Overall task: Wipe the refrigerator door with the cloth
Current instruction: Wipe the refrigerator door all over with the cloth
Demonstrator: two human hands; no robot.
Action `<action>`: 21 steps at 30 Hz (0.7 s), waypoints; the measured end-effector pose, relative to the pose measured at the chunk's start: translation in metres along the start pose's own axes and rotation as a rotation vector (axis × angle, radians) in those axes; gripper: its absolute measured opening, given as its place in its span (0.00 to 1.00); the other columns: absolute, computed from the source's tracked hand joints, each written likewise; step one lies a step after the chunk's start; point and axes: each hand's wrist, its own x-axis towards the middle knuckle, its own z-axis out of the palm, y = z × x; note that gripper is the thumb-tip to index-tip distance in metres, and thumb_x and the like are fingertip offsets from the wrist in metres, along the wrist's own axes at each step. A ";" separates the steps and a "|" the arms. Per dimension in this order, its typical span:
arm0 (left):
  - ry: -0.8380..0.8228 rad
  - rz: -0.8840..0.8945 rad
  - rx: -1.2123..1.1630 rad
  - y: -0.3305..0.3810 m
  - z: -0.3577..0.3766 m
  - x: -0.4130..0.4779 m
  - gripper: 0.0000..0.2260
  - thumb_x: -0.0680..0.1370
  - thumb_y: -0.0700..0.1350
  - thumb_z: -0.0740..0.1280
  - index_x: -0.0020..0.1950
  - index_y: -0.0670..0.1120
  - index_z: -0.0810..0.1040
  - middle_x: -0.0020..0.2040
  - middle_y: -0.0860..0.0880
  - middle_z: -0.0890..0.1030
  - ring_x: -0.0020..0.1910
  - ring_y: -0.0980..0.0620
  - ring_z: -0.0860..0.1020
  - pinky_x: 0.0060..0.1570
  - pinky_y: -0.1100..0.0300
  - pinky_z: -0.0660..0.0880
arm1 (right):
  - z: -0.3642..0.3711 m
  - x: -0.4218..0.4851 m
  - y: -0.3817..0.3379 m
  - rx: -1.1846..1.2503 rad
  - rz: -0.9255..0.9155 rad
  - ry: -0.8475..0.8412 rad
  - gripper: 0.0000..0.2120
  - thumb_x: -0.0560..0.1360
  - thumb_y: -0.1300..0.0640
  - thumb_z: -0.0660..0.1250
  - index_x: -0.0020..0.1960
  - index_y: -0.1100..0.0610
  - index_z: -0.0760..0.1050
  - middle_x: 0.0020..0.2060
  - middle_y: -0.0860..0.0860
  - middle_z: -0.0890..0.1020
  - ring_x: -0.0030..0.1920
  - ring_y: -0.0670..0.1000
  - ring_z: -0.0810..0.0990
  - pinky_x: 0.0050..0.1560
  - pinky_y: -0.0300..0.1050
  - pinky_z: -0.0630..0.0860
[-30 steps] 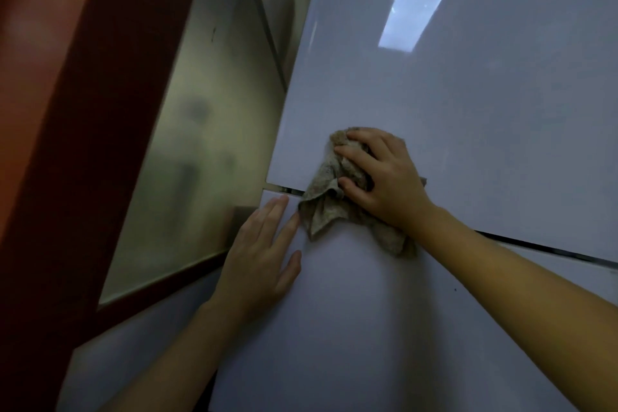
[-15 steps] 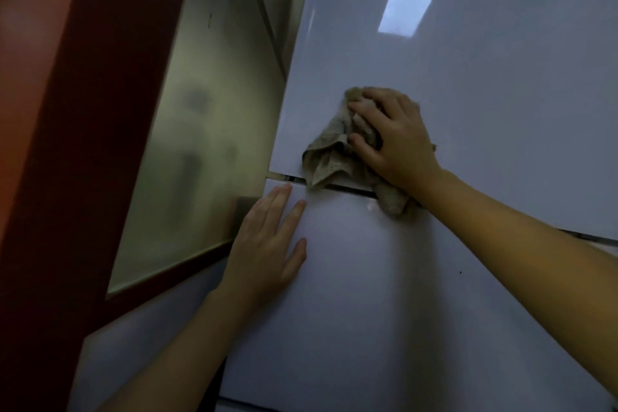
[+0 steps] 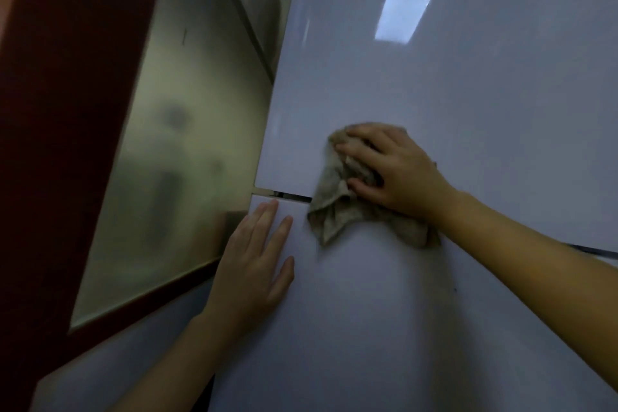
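Indoor home, prob. kitchen area. Evidence: tall glossy white fridge point(image 3: 501, 150) w/ upper door point(image 3: 468, 94) and lower door point(image 3: 368, 328) split by a thin horiz. gap point(image 3: 287, 195). Just left of it is a frosted glass panel point(image 3: 174, 160) in a dark red-brown frame point(image 3: 67, 110), a room door or partition, can't tell which. Rect. ceiling light reflection point(image 3: 406, 8) on upper door. Dim lighting.

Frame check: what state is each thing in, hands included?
upper door: shut
lower door: shut
cloth: bunched, pressed across the seam between both doors
right hand: fingers curled, gripping the cloth
left hand: flat, fingers straight, resting on lower door
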 end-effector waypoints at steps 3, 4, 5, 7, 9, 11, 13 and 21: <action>0.001 -0.009 0.000 0.001 -0.002 0.002 0.26 0.81 0.52 0.60 0.75 0.41 0.71 0.78 0.38 0.66 0.77 0.40 0.65 0.76 0.47 0.61 | -0.002 0.044 0.018 0.013 0.195 0.070 0.25 0.78 0.44 0.67 0.71 0.55 0.77 0.69 0.57 0.77 0.69 0.61 0.74 0.71 0.57 0.69; 0.001 -0.008 0.002 0.002 -0.003 0.003 0.26 0.81 0.52 0.60 0.75 0.41 0.71 0.78 0.38 0.66 0.77 0.40 0.65 0.76 0.46 0.62 | 0.001 0.054 0.017 0.029 0.238 0.078 0.26 0.77 0.43 0.67 0.71 0.55 0.76 0.69 0.57 0.76 0.70 0.61 0.73 0.71 0.58 0.69; 0.000 -0.006 0.003 0.002 -0.002 0.004 0.25 0.80 0.52 0.60 0.74 0.40 0.72 0.78 0.37 0.66 0.77 0.40 0.65 0.75 0.46 0.62 | 0.005 0.059 0.012 0.047 0.244 0.076 0.26 0.77 0.43 0.66 0.71 0.55 0.76 0.69 0.57 0.76 0.70 0.61 0.73 0.72 0.59 0.68; 0.000 -0.002 -0.003 0.001 -0.001 0.003 0.24 0.80 0.52 0.60 0.72 0.40 0.74 0.77 0.37 0.68 0.76 0.39 0.66 0.76 0.48 0.61 | 0.015 0.057 -0.004 0.082 0.134 0.037 0.27 0.77 0.42 0.66 0.70 0.55 0.77 0.69 0.58 0.76 0.71 0.61 0.73 0.73 0.56 0.66; 0.012 -0.011 -0.016 -0.001 -0.002 0.003 0.21 0.81 0.52 0.59 0.67 0.39 0.76 0.74 0.35 0.71 0.73 0.38 0.68 0.76 0.51 0.59 | 0.021 0.049 -0.019 0.108 -0.063 -0.044 0.26 0.77 0.43 0.66 0.70 0.56 0.77 0.70 0.58 0.76 0.71 0.60 0.73 0.74 0.54 0.65; 0.018 -0.040 -0.048 -0.001 -0.006 0.008 0.20 0.81 0.51 0.59 0.64 0.38 0.78 0.71 0.36 0.73 0.71 0.39 0.70 0.75 0.54 0.59 | 0.021 0.049 -0.016 0.111 -0.176 -0.093 0.26 0.77 0.44 0.67 0.71 0.55 0.76 0.70 0.57 0.77 0.72 0.59 0.73 0.73 0.55 0.67; 0.035 -0.078 -0.093 0.001 -0.015 0.021 0.17 0.79 0.48 0.61 0.60 0.39 0.80 0.69 0.38 0.74 0.69 0.40 0.72 0.70 0.52 0.65 | 0.016 0.061 0.003 0.092 -0.165 -0.070 0.25 0.78 0.45 0.68 0.71 0.55 0.77 0.70 0.57 0.77 0.71 0.59 0.74 0.72 0.55 0.70; 0.057 -0.178 -0.053 -0.010 -0.038 0.166 0.21 0.80 0.50 0.61 0.70 0.41 0.75 0.76 0.39 0.69 0.74 0.39 0.70 0.70 0.47 0.67 | -0.033 0.143 0.139 0.020 0.163 0.058 0.26 0.78 0.44 0.66 0.71 0.56 0.76 0.69 0.58 0.77 0.71 0.62 0.74 0.71 0.57 0.69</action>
